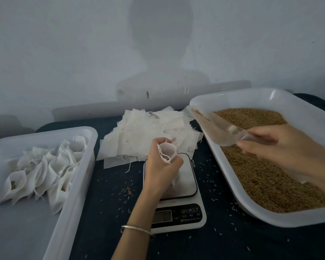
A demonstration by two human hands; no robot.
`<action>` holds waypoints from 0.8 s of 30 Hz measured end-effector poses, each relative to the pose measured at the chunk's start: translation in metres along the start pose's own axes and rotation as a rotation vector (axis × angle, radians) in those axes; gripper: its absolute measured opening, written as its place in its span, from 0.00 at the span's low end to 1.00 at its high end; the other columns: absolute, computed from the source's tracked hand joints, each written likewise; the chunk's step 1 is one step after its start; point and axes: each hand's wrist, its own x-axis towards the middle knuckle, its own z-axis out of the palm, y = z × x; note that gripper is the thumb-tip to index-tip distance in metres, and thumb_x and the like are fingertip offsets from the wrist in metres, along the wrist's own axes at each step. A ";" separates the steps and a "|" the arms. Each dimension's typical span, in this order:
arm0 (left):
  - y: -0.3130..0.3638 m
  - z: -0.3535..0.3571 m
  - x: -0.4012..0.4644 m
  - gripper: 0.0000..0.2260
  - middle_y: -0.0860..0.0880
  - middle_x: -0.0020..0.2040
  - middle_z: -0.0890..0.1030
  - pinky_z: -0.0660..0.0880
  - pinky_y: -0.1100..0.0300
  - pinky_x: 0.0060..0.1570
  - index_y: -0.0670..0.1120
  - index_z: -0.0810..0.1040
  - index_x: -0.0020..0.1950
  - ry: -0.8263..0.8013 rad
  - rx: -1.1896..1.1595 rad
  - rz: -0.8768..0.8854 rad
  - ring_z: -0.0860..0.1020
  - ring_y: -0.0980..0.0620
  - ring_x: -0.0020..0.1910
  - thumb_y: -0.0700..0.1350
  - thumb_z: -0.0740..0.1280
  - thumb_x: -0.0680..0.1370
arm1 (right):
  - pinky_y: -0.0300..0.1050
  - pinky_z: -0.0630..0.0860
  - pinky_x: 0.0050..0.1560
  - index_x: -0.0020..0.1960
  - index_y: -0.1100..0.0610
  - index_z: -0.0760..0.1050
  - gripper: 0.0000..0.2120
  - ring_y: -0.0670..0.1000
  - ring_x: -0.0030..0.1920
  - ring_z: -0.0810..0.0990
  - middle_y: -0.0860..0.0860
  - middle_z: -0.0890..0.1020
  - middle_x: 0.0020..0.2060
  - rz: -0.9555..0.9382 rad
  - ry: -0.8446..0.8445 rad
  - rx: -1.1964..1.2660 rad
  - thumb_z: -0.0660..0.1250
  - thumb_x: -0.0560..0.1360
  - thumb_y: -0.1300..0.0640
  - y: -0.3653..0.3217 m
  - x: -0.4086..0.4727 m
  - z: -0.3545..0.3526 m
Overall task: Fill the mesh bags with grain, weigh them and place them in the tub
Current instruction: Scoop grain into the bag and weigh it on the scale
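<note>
While the left hand [162,162] is gripping an open mesh bag [167,152] above the scale [178,201], the right hand [281,147] is holding a clear scoop [219,129] over the grain [266,177]; filling seems underway, so next comes scooping and pouring into the bag's mouth.

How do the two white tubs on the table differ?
The left tub holds filled mesh bags bunched at its far end; the right tub holds loose brown grain spread across its floor. The right hand works a clear scoop over the right tub; no hand is over the left tub. Both are shallow white plastic.
</note>
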 end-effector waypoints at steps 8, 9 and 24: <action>-0.020 -0.022 -0.011 0.54 0.64 0.69 0.66 0.66 0.56 0.68 0.67 0.44 0.74 -0.055 0.015 0.042 0.66 0.59 0.70 0.60 0.77 0.60 | 0.37 0.67 0.35 0.53 0.51 0.79 0.08 0.40 0.41 0.76 0.42 0.80 0.40 0.080 0.300 -0.100 0.66 0.76 0.50 0.012 0.006 0.043; -0.021 -0.027 -0.012 0.53 0.66 0.70 0.65 0.63 0.59 0.68 0.67 0.43 0.75 -0.025 0.001 0.052 0.63 0.61 0.72 0.62 0.76 0.60 | 0.38 0.67 0.34 0.52 0.51 0.79 0.08 0.40 0.40 0.76 0.42 0.80 0.39 0.082 0.306 -0.099 0.66 0.76 0.50 0.013 0.006 0.044; -0.023 -0.069 -0.012 0.26 0.53 0.66 0.76 0.63 0.59 0.70 0.48 0.67 0.71 0.382 -0.277 0.008 0.70 0.59 0.68 0.59 0.51 0.78 | 0.36 0.64 0.33 0.53 0.51 0.79 0.10 0.38 0.38 0.74 0.41 0.79 0.38 0.034 0.294 -0.165 0.66 0.76 0.49 -0.003 -0.001 0.036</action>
